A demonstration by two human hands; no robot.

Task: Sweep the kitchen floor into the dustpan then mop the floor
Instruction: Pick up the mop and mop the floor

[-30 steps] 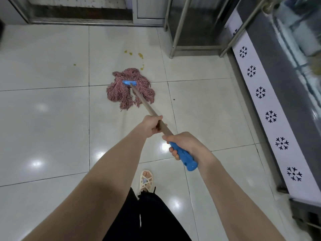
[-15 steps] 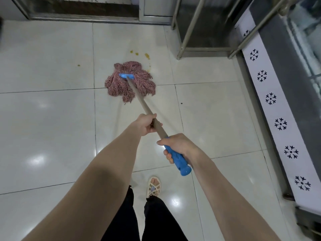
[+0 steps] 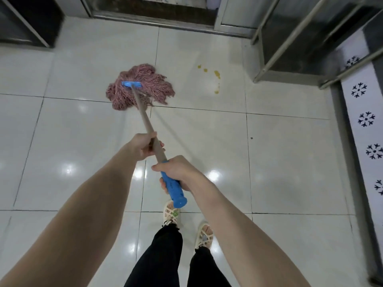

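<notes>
A mop with a pink string head (image 3: 141,88) and a blue clamp lies pressed on the white tiled floor (image 3: 290,162), ahead of me. Its tan handle (image 3: 145,121) slants back toward me and ends in a blue grip (image 3: 175,190). My left hand (image 3: 143,146) is closed around the tan shaft. My right hand (image 3: 178,171) holds the blue grip just behind it. Yellow stains (image 3: 216,74) spot the tile to the right of the mop head, apart from it.
A metal door threshold (image 3: 165,27) runs along the far edge. A steel-legged unit (image 3: 290,48) stands at the back right, and a counter front with snowflake prints (image 3: 366,119) lines the right side. A dark cabinet (image 3: 24,21) is at back left. My sandalled feet (image 3: 171,213) stand below.
The mop head has slid left, away from the yellow stains, which now lie clear to its right. The view has swung so the right counter sits farther right; both hands keep their grip.
</notes>
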